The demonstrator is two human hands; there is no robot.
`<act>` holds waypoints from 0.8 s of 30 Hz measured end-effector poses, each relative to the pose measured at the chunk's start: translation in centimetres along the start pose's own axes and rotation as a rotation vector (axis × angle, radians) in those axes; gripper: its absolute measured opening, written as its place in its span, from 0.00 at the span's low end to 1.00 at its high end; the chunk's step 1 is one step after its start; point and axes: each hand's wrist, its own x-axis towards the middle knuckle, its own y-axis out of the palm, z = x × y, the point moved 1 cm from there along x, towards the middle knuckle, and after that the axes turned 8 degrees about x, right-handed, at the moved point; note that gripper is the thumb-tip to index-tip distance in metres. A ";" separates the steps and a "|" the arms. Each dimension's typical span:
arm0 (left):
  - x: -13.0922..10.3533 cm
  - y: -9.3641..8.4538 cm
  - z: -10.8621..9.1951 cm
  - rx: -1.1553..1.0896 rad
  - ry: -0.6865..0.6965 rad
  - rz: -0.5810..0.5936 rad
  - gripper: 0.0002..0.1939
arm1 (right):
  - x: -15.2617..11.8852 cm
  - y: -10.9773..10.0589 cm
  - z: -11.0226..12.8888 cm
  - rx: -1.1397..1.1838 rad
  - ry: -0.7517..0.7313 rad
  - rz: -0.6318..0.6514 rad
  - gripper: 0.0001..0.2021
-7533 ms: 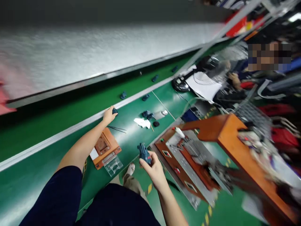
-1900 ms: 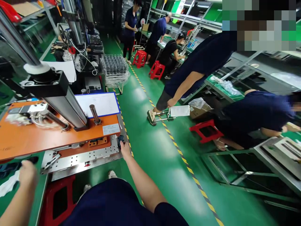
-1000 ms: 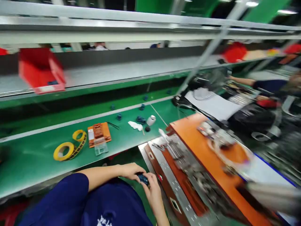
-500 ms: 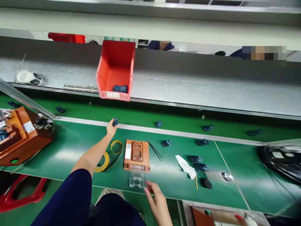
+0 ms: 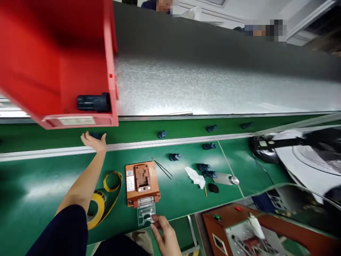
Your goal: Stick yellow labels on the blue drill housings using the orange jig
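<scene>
My left hand (image 5: pixel 93 141) reaches over the metal strip onto the far green belt. Its fingers are spread around a small dark blue plastic part (image 5: pixel 96 136), partly hidden behind the hand. Close to my body, my right hand (image 5: pixel 165 233) has thumb and forefinger on the right edge of a clear plastic cover (image 5: pixel 142 215). That cover is hinged to the front of an orange-brown fixture (image 5: pixel 129 196), whose recessed nest (image 5: pixel 142 174) shows no part in it. Black tweezers (image 5: pixel 162 168) lie to the right of the fixture.
A red bin (image 5: pixel 112 103) holding a dark cylindrical part (image 5: pixel 93 102) overhangs the belt at upper left. Yellow tape rolls (image 5: pixel 99 209) lie left of the fixture. Rightward are several dark parts (image 5: pixel 175 156), a white cloth (image 5: pixel 195 177) and a metal-capped bottle (image 5: pixel 226 179).
My left hand has moved outward onto the belt with the dark part, and its fingers have spread. My right hand has come onto the clear cover's edge. The view has shifted closer to the bin.
</scene>
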 end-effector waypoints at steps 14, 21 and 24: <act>-3.1 24.2 -20.5 -0.616 -0.155 0.506 0.25 | -2.7 -0.5 -2.5 0.090 0.068 -0.171 0.15; -6.8 15.2 -17.8 -1.027 -0.367 0.708 0.21 | -0.3 -4.3 -1.3 0.161 0.089 -0.078 0.16; -11.2 9.9 -16.2 -1.143 -0.458 0.721 0.26 | 2.3 -6.3 -0.1 0.204 0.034 -0.013 0.17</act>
